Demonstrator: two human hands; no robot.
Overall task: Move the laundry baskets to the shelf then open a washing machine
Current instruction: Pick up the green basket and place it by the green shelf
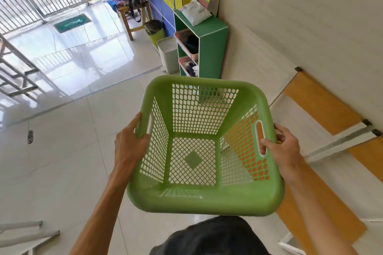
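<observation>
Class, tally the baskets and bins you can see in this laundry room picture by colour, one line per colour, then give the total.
Green laundry basket, held by the left hand and right hand: 1
Pink baskets in the green shelf, upper and lower: 2
Lime-green bin: 1
White bin: 1
Total: 5

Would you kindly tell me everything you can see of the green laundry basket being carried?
The green laundry basket looks like moulded plastic, squarish with rounded corners and a thick smooth rim. Its walls and floor are open lattice, with a solid diamond in the middle of the floor and an oval handle slot in each side wall. It is empty and held in the air above the tiled floor, upright, open end up. The left hand grips the left rim; the right hand grips the right rim at the slot.
</observation>
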